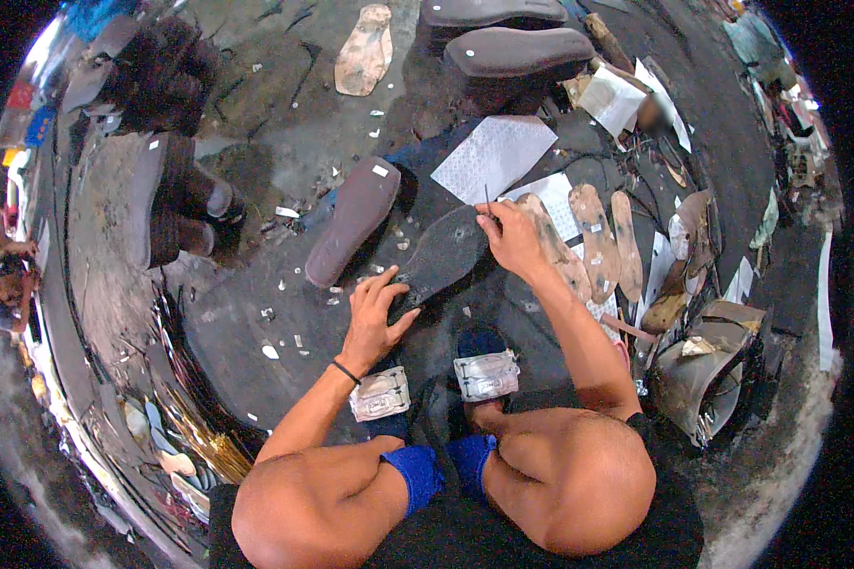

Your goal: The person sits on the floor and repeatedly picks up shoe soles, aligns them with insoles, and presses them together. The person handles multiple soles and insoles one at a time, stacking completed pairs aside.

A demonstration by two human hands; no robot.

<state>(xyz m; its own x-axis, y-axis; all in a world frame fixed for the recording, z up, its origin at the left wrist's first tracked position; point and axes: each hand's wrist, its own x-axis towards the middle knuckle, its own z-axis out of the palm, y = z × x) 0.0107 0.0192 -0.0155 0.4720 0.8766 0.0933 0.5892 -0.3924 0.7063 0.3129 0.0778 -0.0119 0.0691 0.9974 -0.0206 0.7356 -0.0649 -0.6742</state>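
A dark shoe sole (441, 258) lies on the stained work surface in front of me. My left hand (372, 318) presses flat on its near end, fingers spread. My right hand (512, 237) is at the sole's far end, closed around a thin dark tool (489, 201) whose tip points up and away. A brown sole (353, 220) lies just left of the dark one. A white patterned sheet (495, 155) rests beyond my right hand.
Several tan insoles (598, 242) lie to the right among paper scraps. Dark sole stacks (517, 52) sit at the far edge, another pale sole (365, 49) beyond. Black cylinders (176, 204) stand left. Cut pieces fill a pile (702, 370) at right. My feet wear sandals (487, 375).
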